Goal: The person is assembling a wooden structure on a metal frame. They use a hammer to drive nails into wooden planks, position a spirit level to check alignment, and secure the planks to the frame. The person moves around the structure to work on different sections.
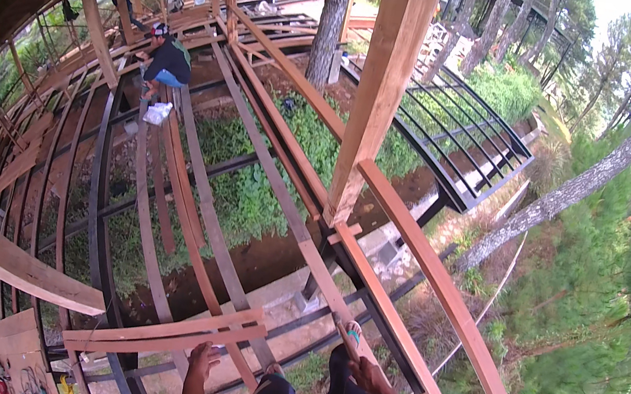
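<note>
My left hand (203, 360) is raised at the lower middle, its fingers curled together. A small pale bit shows at the fingertips, too small to name. Just beyond it, two reddish wooden planks (165, 330) lie crosswise over the long beams. My right hand (366, 374) is closed around a slim brown wooden stick (347, 339), which points forward and away from me. Its far end is beside my sandalled foot (353, 330), so I cannot tell whether it is a tool handle. That foot rests on a narrow wooden beam (331, 281).
Open gaps between the dark metal joists (100, 246) drop to plants and ground below. A wooden post (381, 84) rises ahead, with a rail (440, 293) curving right. Another person (168, 61) crouches at the far left near a white plastic bag (157, 113). A plywood board (21, 340) with tools lies lower left.
</note>
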Action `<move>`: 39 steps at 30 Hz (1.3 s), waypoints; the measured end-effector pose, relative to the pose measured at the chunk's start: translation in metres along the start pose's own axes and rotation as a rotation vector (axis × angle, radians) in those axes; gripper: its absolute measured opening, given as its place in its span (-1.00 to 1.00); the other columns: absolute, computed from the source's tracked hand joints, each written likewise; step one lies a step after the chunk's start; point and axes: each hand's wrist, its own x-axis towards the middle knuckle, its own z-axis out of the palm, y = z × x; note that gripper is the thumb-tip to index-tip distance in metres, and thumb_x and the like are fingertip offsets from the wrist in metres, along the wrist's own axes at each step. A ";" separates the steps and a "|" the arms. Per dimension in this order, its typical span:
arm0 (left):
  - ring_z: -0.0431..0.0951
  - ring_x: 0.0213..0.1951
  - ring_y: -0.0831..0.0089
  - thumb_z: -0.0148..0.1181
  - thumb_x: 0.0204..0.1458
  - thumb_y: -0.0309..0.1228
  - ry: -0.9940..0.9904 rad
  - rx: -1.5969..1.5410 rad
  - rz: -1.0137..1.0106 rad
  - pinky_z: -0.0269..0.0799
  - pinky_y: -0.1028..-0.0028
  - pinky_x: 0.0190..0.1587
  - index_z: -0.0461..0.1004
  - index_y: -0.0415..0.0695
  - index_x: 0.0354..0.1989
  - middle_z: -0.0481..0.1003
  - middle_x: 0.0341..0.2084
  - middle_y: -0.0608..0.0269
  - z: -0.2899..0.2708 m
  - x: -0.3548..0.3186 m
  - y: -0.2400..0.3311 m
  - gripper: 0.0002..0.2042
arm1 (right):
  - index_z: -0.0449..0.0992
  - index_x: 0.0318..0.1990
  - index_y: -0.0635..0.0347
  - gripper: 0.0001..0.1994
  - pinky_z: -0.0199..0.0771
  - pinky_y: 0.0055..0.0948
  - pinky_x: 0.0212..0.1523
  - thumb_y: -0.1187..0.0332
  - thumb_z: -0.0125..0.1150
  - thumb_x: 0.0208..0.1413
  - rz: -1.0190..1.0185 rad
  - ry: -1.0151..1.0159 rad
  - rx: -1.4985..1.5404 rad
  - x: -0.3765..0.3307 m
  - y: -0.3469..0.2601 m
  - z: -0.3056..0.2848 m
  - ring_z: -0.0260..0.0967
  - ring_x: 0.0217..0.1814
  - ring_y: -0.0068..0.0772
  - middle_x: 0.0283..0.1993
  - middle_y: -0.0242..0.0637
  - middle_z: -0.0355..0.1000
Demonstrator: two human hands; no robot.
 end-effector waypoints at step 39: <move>0.47 0.24 0.12 0.29 0.21 -0.12 -0.589 0.356 0.399 0.32 0.30 0.34 0.33 -0.42 0.25 0.46 0.17 -0.17 0.557 0.510 -0.102 -0.36 | 0.29 0.27 0.33 -0.50 0.54 0.01 -0.15 0.23 0.16 0.27 -0.089 0.416 -0.035 0.611 0.238 -0.102 0.57 -0.16 0.24 -0.23 0.22 0.55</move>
